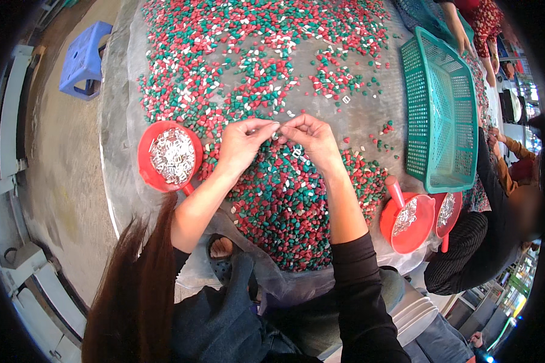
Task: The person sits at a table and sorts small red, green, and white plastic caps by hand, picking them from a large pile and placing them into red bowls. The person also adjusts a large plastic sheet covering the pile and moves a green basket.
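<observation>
My left hand (242,145) and my right hand (315,140) meet above a heap of small red, green and white plastic pieces (284,206). Thumb and fingertips of both hands are pinched, almost touching each other. What lies between the fingertips is too small and covered to make out. Beside my left forearm stands a red plastic scoop (145,160) full of small white pieces (172,156). A second red scoop (415,239), also holding white pieces, lies to the right of my right forearm.
More coloured pieces (224,42) spread over the sheet-covered surface (118,121). A green plastic basket (413,115) stands at the right, with a third red scoop (451,221) near it. Other people's hands (464,42) work beyond the basket. A blue stool (82,60) stands far left.
</observation>
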`<control>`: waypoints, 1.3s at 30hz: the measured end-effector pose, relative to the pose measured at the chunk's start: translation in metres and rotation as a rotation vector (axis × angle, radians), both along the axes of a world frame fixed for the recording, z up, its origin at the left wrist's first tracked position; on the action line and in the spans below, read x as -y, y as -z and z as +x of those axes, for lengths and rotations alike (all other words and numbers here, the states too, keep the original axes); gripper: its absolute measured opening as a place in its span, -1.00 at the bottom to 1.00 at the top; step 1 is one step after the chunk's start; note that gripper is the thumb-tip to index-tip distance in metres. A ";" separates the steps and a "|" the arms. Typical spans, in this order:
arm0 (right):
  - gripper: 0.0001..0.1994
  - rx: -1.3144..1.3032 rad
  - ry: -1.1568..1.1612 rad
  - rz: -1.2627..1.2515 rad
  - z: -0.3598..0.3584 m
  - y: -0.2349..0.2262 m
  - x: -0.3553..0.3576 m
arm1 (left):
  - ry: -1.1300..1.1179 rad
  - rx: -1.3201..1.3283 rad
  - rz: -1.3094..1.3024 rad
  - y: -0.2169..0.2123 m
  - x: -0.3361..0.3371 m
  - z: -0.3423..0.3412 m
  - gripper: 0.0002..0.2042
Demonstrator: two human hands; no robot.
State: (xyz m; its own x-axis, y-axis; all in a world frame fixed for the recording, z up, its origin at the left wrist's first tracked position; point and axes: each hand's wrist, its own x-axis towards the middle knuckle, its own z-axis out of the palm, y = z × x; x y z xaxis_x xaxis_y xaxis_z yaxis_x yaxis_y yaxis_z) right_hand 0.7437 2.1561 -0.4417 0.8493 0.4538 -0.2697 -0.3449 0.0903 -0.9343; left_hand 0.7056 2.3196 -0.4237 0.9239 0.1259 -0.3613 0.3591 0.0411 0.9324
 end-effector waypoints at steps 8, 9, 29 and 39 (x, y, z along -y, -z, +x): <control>-0.80 -0.051 0.596 -0.622 0.074 0.046 0.087 | -0.109 0.119 0.978 -0.065 -0.088 -0.035 -0.85; -0.78 0.075 0.551 -0.777 0.080 0.054 0.090 | -0.057 0.004 1.135 -0.072 -0.099 -0.041 -0.82; -0.82 0.341 -0.011 -0.476 -0.048 -0.044 -0.032 | 0.108 -0.418 -0.434 -0.023 -0.030 -0.043 -0.76; -0.79 0.202 0.210 -1.280 -0.015 -0.001 -0.006 | -0.092 -0.229 0.921 -0.038 -0.122 -0.083 -0.74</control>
State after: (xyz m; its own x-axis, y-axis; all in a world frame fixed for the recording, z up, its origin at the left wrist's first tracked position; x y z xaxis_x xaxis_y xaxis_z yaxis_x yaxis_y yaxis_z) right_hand 0.7284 2.1617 -0.4403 0.9479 -0.1717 -0.2682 -0.2775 -0.8584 -0.4313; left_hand 0.6230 2.4421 -0.3861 0.8152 0.5202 -0.2547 0.5690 -0.6372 0.5198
